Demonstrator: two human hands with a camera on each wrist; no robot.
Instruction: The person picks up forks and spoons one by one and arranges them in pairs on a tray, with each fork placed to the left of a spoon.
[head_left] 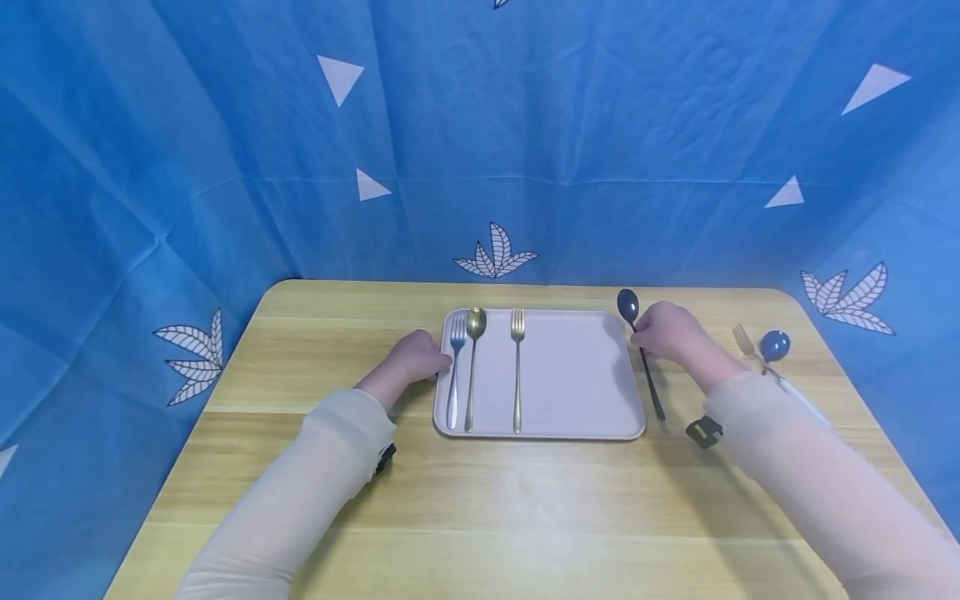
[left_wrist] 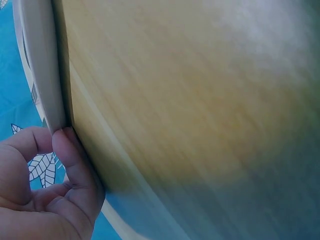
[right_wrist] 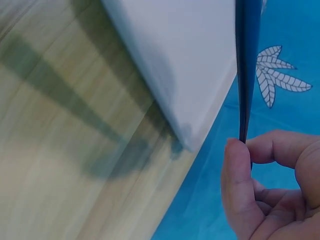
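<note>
My left hand (head_left: 418, 357) pinches the left rim of a pale pinkish tray (head_left: 573, 375); the left wrist view shows thumb and finger on its edge. On the tray's left side lie a silver fork (head_left: 454, 375), a gold spoon (head_left: 472, 367) and, a little apart, a gold fork (head_left: 517, 367), heads pointing away from me. My right hand (head_left: 667, 333) pinches a black spoon (head_left: 651, 383) by its handle, just below the bowl, beside the tray's right edge. Its bowl points away and its shadow falls on the table. The right wrist view shows the dark handle (right_wrist: 245, 75) between thumb and finger.
A gold fork (head_left: 744, 340) and a dark blue-bowled spoon (head_left: 775, 345) with a light handle lie on the wooden table (head_left: 480, 508) at the right, partly behind my right sleeve. A blue patterned curtain (head_left: 480, 125) hangs behind the table.
</note>
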